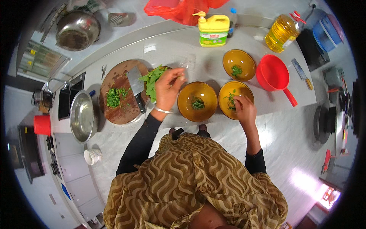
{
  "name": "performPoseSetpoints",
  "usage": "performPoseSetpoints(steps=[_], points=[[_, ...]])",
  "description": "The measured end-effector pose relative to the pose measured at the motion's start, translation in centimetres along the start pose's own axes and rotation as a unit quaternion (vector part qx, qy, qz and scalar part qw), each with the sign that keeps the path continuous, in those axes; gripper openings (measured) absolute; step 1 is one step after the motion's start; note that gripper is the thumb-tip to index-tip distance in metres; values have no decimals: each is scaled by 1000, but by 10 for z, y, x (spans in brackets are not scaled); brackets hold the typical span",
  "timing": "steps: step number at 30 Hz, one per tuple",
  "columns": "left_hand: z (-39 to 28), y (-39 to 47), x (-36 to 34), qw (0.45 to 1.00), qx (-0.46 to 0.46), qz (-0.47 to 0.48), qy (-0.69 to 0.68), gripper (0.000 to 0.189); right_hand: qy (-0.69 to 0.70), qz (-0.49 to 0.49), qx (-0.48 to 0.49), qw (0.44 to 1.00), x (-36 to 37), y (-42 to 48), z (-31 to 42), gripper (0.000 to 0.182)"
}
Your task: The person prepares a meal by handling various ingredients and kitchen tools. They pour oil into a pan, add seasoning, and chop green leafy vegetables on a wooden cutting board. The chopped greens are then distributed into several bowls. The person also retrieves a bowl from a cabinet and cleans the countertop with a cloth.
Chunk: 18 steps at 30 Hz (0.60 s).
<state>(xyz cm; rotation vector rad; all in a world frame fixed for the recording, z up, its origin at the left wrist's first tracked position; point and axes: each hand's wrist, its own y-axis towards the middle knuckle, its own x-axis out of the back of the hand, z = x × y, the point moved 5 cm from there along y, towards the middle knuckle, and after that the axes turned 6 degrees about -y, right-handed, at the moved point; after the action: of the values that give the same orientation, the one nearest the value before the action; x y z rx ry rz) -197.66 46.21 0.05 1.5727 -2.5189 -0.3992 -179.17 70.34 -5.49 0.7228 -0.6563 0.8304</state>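
Observation:
My left hand (169, 88), wearing a bracelet, is raised between the leafy greens (153, 78) and a brown bowl (184, 98). Its fingers are curved, apart from the thumb, with nothing visible in them. My right hand (246, 110) reaches over the rim of a second brown bowl (240, 85), fingertips bunched close to the chopped greens (231, 100) inside; whether they pinch any is hidden. Behind it a third brown bowl (246, 58) also holds chopped greens. On the round cutting board (114, 77) lie a pile of chopped greens (114, 97) and a cleaver (135, 78).
A red plastic dipper (273, 73) and a knife (298, 70) lie to the right. Behind stand a yellow pump jug (214, 30) and an oil bottle (281, 33). A steel basin (82, 114) sits beside the sink (67, 97) on the left.

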Motion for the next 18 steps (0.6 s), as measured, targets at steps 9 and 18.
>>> performPoseSetpoints(steps=[9,18], points=[[30,-165,134,962,114,-172,177,21,194,138,72,969,-56,-33,103,11],[66,-298,200,940,197,-248,126,16,130,361,233,894,-156,-95,217,10]])
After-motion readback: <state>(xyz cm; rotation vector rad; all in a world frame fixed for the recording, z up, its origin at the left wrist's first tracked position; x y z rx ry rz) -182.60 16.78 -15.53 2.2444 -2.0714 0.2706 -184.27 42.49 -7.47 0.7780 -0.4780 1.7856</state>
